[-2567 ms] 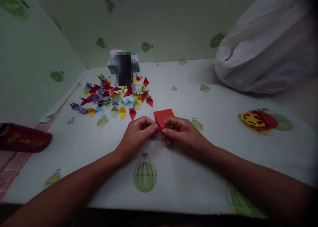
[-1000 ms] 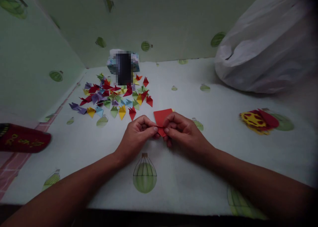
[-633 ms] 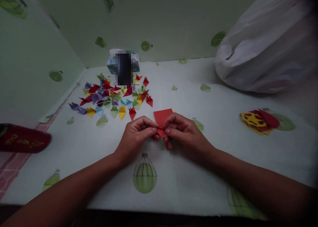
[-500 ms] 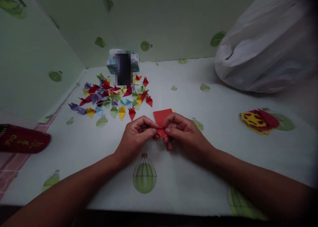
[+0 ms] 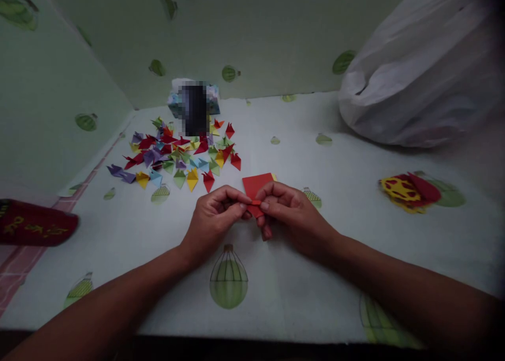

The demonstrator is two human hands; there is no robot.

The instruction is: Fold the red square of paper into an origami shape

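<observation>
Both sets fingers (image 5: 239, 209) pinched on folded red paper (image 5: 256, 203); wht bag (image 5: 406, 87) bulging, can't tell w/ what

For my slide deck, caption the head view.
Left hand and right hand pinch folded red paper above the table, with colorful folded paper shapes scattered beyond.

The paper (image 5: 256, 203) in the fingers (image 5: 236, 193) is red, the square (image 5: 255, 183) behind it red with a yellow edge. The folded shapes (image 5: 192, 180) mix red, purple, yellow, green, orange and light blue. Green balloons (image 5: 228, 283) pattern the white surface (image 5: 295, 277); the can (image 5: 39, 225) is dark red with yellow lettering.
</observation>
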